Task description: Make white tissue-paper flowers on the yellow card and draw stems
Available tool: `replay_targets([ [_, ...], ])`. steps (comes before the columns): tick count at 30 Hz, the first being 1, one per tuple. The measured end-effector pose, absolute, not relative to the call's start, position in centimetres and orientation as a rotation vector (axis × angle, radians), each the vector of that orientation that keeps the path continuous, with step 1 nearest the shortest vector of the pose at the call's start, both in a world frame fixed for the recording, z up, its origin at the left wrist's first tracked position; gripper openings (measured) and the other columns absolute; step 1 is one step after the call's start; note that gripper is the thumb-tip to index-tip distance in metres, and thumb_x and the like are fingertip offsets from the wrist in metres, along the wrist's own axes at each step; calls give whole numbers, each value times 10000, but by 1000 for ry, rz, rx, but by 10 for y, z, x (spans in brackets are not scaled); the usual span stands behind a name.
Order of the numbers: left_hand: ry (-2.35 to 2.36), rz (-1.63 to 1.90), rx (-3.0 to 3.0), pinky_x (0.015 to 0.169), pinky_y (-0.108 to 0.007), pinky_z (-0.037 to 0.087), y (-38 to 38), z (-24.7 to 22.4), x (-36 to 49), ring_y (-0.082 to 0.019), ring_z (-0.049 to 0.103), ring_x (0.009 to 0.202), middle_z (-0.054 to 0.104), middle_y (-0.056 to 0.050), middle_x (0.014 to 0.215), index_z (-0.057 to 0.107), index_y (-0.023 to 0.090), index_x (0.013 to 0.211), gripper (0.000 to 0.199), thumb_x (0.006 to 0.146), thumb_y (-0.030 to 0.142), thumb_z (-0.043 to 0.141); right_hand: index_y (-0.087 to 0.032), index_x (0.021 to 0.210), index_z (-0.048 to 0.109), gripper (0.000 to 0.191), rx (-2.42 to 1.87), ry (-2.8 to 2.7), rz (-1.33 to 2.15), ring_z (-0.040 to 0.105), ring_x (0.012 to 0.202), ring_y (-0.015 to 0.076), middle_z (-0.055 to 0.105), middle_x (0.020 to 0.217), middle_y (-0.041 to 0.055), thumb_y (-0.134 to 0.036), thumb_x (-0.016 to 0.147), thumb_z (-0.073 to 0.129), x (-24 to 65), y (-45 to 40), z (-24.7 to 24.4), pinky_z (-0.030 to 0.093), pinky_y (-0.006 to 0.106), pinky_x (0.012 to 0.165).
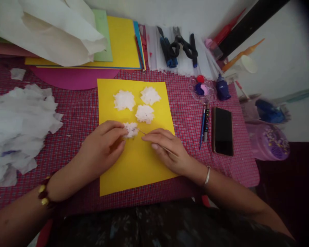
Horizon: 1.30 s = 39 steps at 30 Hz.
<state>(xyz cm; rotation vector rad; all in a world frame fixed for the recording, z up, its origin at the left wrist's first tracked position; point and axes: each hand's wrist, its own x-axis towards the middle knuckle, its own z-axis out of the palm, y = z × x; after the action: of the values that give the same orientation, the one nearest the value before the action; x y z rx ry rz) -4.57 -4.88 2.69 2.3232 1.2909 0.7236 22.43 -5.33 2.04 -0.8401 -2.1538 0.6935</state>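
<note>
A yellow sheet (118,175) lies flat on the checked tablecloth, bearing several white crumpled paper tufts. Two tufts are towards its top, the left one (124,100) and the right one (150,95); a third tuft (145,114) sits just below them. My left hand (103,147) has curled fingers at the left edge of the lowest tuft (131,130), steadying it against the sheet. In my right hand (167,149) a thin stick (142,131) is pinched like a pen, its tip at that tuft's right edge.
Loose white paper pieces (18,127) are heaped on the left. Coloured sheets (122,41) and large white paper (59,31) lie at the back. Scissors (182,46), a paint palette (202,89), a blue bottle (222,88), a blue brush (202,128) and a phone (222,131) are on the right.
</note>
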Motion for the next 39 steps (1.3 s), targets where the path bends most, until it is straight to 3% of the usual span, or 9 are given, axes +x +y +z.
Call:
replay_targets([
  [5, 1299, 775, 2413, 924, -402, 649, -47, 26, -50, -269, 748, 1099, 731, -119, 1213, 721, 223, 1096, 167, 1023, 213, 571, -219, 1351, 675, 290, -845, -2131, 679, 709, 1073, 190, 757, 1172, 84, -161, 1122, 508, 226, -55, 23, 581, 340, 880],
  [10, 1251, 766, 2438, 812, -347, 621, -46, 27, -48, -225, 722, 948, 720, -74, 1045, 700, 242, 1058, 139, 1020, 186, 579, -180, 1359, 673, 285, -825, -2298, 560, 709, 1051, 200, 779, 1207, 95, -200, 1141, 491, 220, -55, 19, 552, 372, 901],
  [25, 1213, 695, 2507, 882, -356, 578, -47, 23, -50, -235, 699, 982, 754, -73, 1038, 724, 217, 1063, 174, 1063, 180, 554, -230, 1381, 674, 311, -890, -2230, 568, 729, 1015, 201, 794, 1141, 77, -208, 1137, 482, 223, -58, 22, 557, 380, 867],
  [31, 1226, 486, 2700, 777, -408, 569, -56, 32, -48, -274, 657, 843, 722, -90, 912, 714, 203, 952, 289, 1088, 194, 459, -254, 1300, 724, 259, -920, -1972, 868, 755, 1014, 184, 818, 1116, 52, -244, 1137, 523, 226, -56, 31, 603, 392, 916],
  [39, 1259, 339, 2780, 718, -415, 539, -64, 34, -45, -281, 637, 780, 701, -83, 845, 729, 208, 1002, 260, 1040, 151, 477, -243, 1265, 752, 236, -927, -1662, 1273, 743, 817, 119, 817, 1049, 36, -355, 1134, 590, 211, -47, 20, 640, 262, 713],
])
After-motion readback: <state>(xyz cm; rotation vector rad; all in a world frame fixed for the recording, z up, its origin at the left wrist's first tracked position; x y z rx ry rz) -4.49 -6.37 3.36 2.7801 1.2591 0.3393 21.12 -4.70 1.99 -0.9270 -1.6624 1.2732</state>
